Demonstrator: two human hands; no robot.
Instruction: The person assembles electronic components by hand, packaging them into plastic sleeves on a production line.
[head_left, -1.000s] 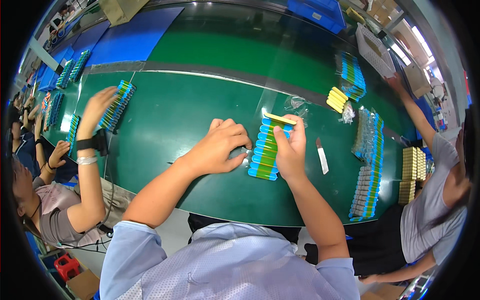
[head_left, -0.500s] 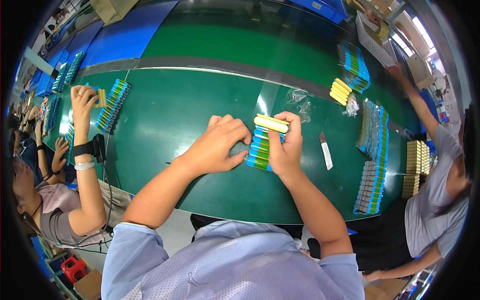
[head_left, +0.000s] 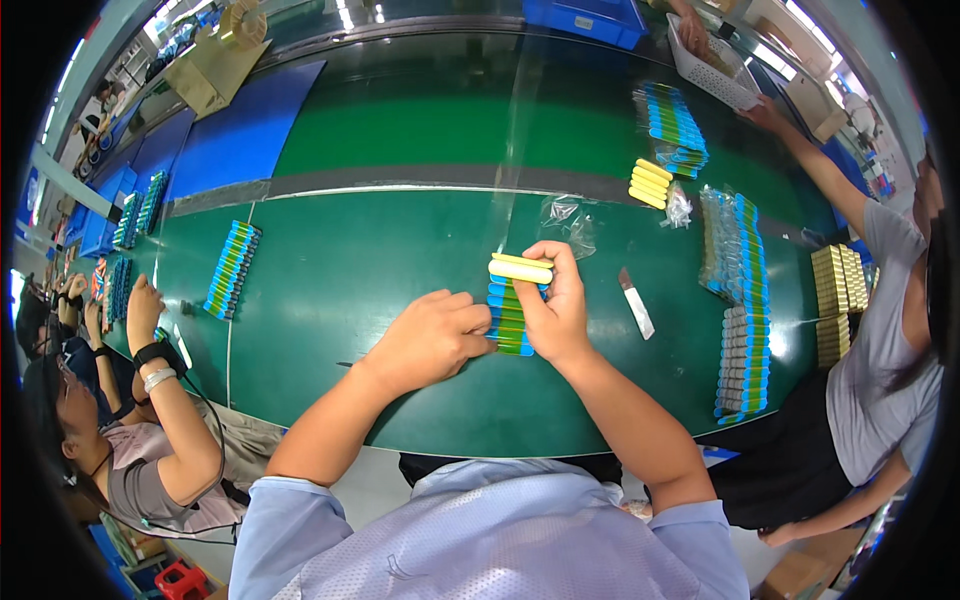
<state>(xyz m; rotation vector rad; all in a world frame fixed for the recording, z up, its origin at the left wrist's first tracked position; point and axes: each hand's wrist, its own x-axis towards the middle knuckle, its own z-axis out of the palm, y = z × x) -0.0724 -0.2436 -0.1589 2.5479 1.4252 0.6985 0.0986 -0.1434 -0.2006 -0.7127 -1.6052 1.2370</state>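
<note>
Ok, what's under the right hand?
The right hand overlaps the blue-and-green row, with yellow pieces at the row's far end. What the hand covers can't be seen.

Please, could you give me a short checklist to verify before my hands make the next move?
1. Right hand grips yellow sticks: ok, at the far end of the blue-green row.
2. Left hand touches the blue-green row: cannot tell; its fingers are at the left edge.
3. Brown-and-white tool away from both hands: ok, it lies to the right.
4. Clear plastic off the blue-green row: ok, it lies farther away.
5. Left neighbour's hand away from yours: ok.
</note>
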